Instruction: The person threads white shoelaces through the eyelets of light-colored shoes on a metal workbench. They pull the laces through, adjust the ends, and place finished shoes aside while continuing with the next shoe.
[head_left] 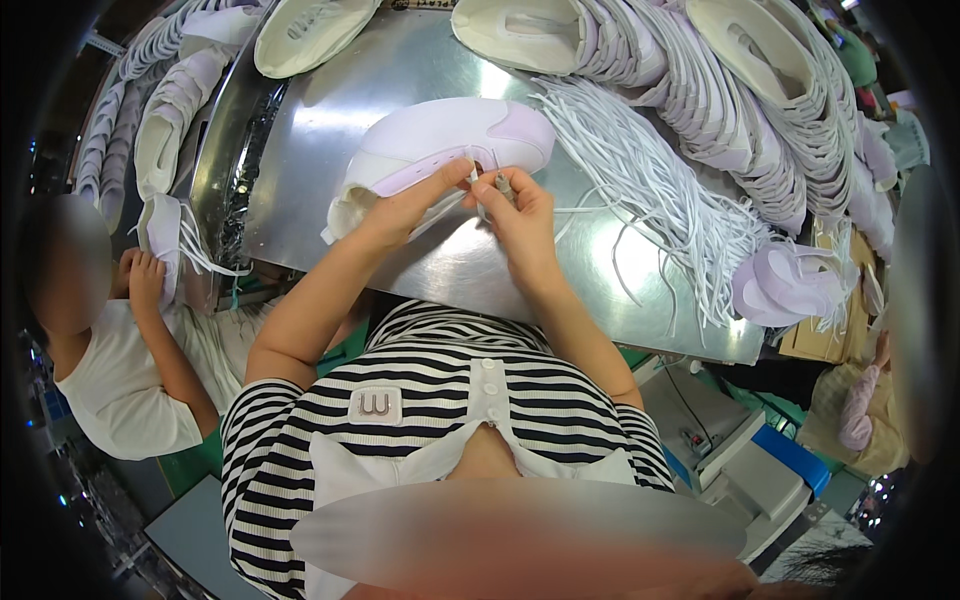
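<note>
We have pale lilac-and-white shoe upper (430, 140) at upper centre of frame, on shiny metal surface (300, 150). Our left hand (415, 203) grips its edge; our right hand (523, 217) pinches thin white lace (572, 210). Heaped white laces (660, 190) lie upper right.

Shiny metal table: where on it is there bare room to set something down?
The table is bare at left, between the dark edge strip and the shoe upper the left hand touches. Another patch lies between the forearms and the striped shirt. The right side is crowded with loose white laces and stacked uppers.
</note>
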